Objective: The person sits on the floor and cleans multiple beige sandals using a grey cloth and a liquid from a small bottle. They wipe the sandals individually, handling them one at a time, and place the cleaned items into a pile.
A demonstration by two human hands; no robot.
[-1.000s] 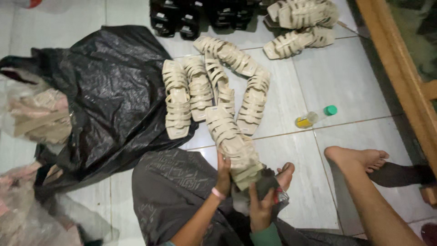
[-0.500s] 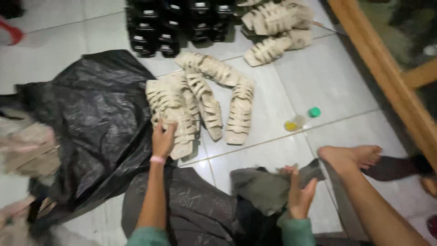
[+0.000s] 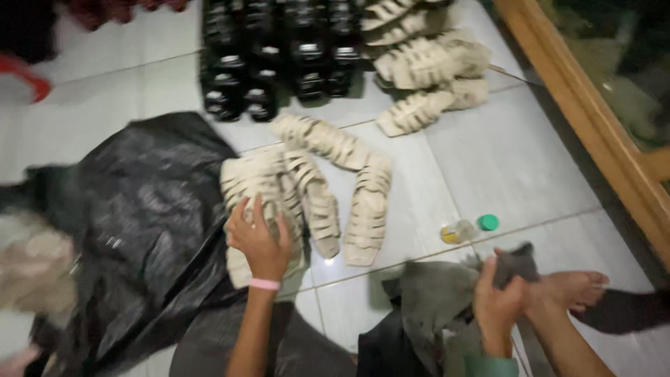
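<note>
Left hand (image 3: 258, 237): fingers spread, palm down, pressing on the near end of a row of beige sandal uppers (image 3: 262, 202) (no firm grasp visible). The row runs toward 12 o'clock from the hand; pale, strappy, overlapped pieces, on white floor tiles (image 3: 502, 167). Right hand (image 3: 497, 300): closed around a grey cloth (image 3: 436, 300), at 3 o'clock of the left.

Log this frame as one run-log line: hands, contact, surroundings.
left hand: on beige sandal stack | right hand: gripping grey cloth | near: black plastic bag, small bottle, green cap
</note>
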